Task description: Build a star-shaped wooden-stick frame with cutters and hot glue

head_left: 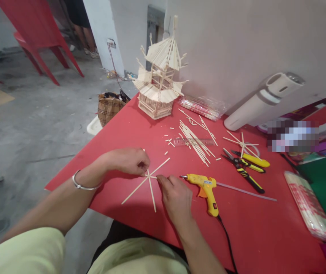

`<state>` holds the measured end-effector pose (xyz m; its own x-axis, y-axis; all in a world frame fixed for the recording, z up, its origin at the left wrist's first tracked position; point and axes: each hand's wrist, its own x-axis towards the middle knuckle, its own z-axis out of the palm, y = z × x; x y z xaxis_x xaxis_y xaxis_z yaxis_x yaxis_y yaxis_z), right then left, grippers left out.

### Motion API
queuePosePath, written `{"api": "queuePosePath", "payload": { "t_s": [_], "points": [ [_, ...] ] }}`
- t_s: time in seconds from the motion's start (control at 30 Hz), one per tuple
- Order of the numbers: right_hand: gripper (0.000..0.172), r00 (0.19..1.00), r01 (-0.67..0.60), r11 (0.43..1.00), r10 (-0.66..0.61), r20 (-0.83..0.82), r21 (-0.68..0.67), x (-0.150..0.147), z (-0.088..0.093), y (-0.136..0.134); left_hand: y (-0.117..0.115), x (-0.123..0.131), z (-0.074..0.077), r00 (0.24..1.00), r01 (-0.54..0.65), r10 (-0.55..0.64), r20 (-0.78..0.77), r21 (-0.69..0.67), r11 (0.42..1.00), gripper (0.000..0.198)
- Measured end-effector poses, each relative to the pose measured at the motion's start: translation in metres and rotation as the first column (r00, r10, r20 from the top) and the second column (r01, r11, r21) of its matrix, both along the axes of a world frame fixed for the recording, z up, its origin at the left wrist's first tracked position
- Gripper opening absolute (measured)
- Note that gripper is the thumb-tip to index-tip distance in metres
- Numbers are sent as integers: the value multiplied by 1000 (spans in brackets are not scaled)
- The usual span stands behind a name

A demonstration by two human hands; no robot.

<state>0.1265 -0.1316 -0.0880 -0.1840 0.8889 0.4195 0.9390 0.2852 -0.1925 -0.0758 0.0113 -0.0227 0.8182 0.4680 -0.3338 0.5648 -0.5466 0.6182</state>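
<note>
A star of crossed thin wooden sticks lies on the red tabletop, its arms spreading from one centre. My left hand is closed, fingertips pinching the star close to its centre on the left. From the right, my right hand pinches the end of another arm of the star between thumb and fingers. Just beyond that hand rests a yellow hot glue gun, nozzle pointing left, with a clear glue stick out of its back. The parts of the sticks under my fingers are hidden.
Behind stands a wooden stick pagoda. Loose sticks lie around a clear ruler. To the right are a second stick star, pliers, a yellow-handled cutter, a white flask and packaged sticks.
</note>
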Motion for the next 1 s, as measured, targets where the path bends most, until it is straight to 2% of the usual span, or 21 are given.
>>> {"api": "queuePosePath", "payload": {
  "t_s": [0.43, 0.7, 1.0],
  "points": [
    [27, 1000, -6, 1000, 6, 24, 0, 0, 2, 1, 0, 2, 1, 1000, -5, 5, 4, 9, 1000, 19],
    [28, 1000, -9, 1000, 8, 3, 23, -1, 1, 1, 2, -2, -8, 999, 29, -30, 30, 28, 999, 23],
    [31, 1000, 5, 1000, -5, 0, 7, -2, -1, 1, 1, 1, -2, 1000, 16, -16, 13, 24, 1000, 23]
  ]
}}
